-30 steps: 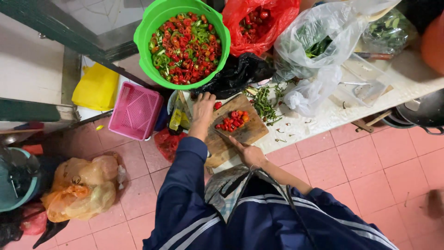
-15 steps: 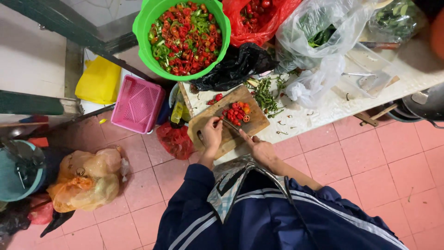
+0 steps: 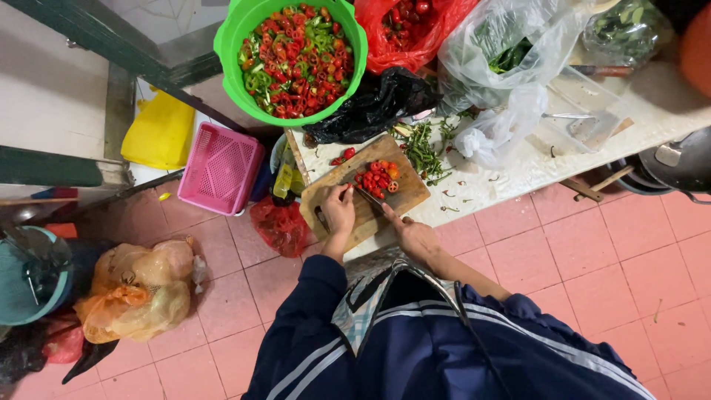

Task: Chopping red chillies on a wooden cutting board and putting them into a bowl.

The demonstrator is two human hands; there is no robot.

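Note:
A wooden cutting board [image 3: 326,196] lies at the near edge of the white counter [image 3: 518,167], with a small pile of sliced red chillies [image 3: 378,178] on it. My left hand [image 3: 339,211] rests on the board with its fingers curled down just left of the pile; whatever is under the fingertips is hidden. My right hand [image 3: 415,235] grips the handle of a dark knife [image 3: 368,196] whose blade points toward the pile. Beyond the board stands a green basin [image 3: 229,59] full of chopped red and green chillies.
Green chilli stems [image 3: 424,148] lie right of the board. A black bag [image 3: 374,107], a red bag of chillies [image 3: 415,30] and clear plastic bags [image 3: 511,67] crowd the counter's back. A pink basket [image 3: 218,167], a yellow container [image 3: 159,133] and filled bags [image 3: 137,289] sit on the tiled floor.
My left hand has drawn back from the board's far left edge to the board's middle, next to the knife. My right hand with the knife has stayed near the pile.

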